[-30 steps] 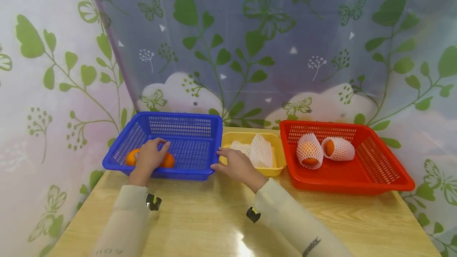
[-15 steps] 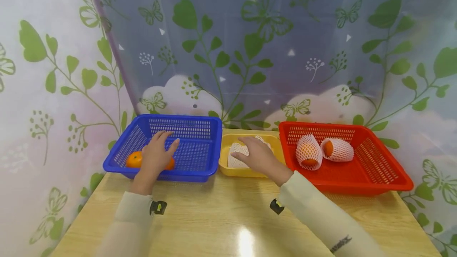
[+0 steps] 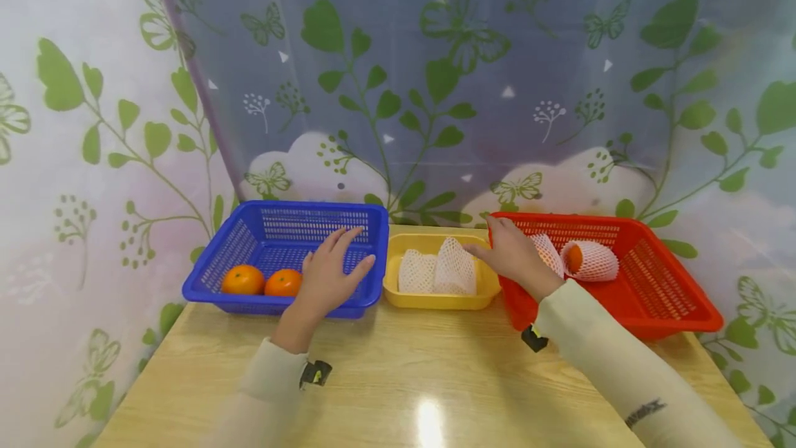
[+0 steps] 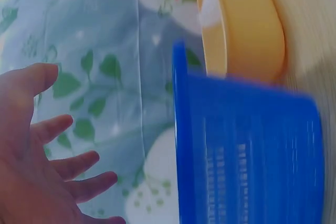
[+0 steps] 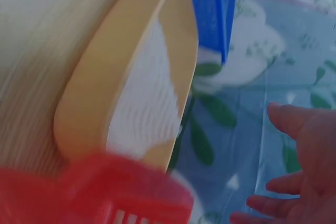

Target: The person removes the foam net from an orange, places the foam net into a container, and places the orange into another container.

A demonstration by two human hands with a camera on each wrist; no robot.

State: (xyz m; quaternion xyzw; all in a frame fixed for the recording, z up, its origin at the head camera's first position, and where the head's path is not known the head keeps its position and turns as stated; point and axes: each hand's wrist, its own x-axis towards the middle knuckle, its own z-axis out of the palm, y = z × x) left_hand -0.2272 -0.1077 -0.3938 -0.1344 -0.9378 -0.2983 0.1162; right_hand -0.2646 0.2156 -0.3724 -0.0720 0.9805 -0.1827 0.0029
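My left hand point(image 3: 329, 278), fingers spread and holding nothing, hovers over the front right of the blue basket point(image 3: 211, 292). Two oranges lie along that basket's front side: one orange point(image 3: 242, 280) at the left, another orange point(image 3: 283, 283) beside it, close to my hand. Over the left rim of the red basket point(image 3: 622, 306) is my right hand point(image 3: 516, 254), its fingers extended and nothing in them. It partly hides a net-wrapped orange point(image 3: 548, 252). Further right lies a second net-wrapped orange point(image 3: 591, 260). The left wrist view also shows the left hand's fingers point(image 4: 84, 166) spread apart.
Between the two baskets stands a low yellow tray point(image 3: 441, 301) with white foam fruit nets point(image 3: 456, 269) in it. All three containers sit towards the back of a wooden table point(image 3: 398, 365). A patterned curtain point(image 3: 385, 54) hangs close behind them.
My right hand has moved right, from the blue basket's right edge across the yellow tray to the red basket. My left hand has lifted and shifted right, uncovering the oranges.
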